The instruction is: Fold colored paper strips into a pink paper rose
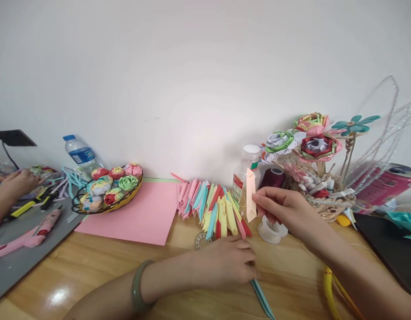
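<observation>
Raised above the table, my right hand pinches an upright folded paper strip in pale peach between thumb and fingers. Lower and to its left, my left hand, with a green bangle on the wrist, is closed around one end of a blue folded paper strip that slants down towards the front edge. Some of the left fingers are hidden. Just behind it lies a row of folded paper pieces in pink, blue, yellow and red. A white spool stands beneath my right hand.
Pink paper sheets and a basket of paper flowers are at left, near a water bottle. A co-worker's hand is by a pink glue gun. A clear bottle and a flower arrangement stand at right.
</observation>
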The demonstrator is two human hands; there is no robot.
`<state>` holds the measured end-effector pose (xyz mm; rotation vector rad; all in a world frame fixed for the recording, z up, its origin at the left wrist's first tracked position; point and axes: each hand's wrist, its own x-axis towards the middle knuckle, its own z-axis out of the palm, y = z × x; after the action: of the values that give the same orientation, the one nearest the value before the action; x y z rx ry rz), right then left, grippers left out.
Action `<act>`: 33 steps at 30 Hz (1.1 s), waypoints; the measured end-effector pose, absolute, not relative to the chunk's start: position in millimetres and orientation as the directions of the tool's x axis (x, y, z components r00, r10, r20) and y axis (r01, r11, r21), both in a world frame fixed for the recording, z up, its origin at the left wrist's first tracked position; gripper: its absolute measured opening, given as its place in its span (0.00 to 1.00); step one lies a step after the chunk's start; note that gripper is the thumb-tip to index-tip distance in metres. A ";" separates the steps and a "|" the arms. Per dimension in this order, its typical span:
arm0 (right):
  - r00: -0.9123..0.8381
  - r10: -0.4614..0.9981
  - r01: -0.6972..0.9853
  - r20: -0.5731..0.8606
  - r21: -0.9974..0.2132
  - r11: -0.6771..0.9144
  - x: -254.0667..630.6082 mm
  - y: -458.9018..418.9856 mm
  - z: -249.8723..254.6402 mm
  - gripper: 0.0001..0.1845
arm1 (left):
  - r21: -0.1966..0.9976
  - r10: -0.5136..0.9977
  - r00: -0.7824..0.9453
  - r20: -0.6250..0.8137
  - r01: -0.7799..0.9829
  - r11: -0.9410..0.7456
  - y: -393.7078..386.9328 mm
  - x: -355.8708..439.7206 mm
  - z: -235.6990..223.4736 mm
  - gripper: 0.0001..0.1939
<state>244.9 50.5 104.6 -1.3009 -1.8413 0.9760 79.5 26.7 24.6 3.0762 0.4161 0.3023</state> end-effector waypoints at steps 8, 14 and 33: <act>-0.232 0.966 0.446 0.112 -0.871 0.208 246.7 47.9 110.4 0.20 | 0.193 0.527 0.816 0.236 0.492 -0.849 24.4 80.7 22.9 0.07; -0.251 0.961 0.412 0.117 -0.885 0.216 243.6 45.5 106.7 0.18 | 0.872 0.937 0.339 0.088 0.429 -0.237 27.3 81.2 38.9 0.03; -0.319 0.947 0.645 0.040 -0.723 0.248 228.6 45.5 80.4 0.16 | 0.981 0.984 0.130 0.119 0.139 -0.137 29.1 84.9 40.1 0.07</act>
<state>228.6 45.5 80.4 -1.4465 -2.0506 0.8438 84.9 29.1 40.1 1.4687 1.1607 1.1373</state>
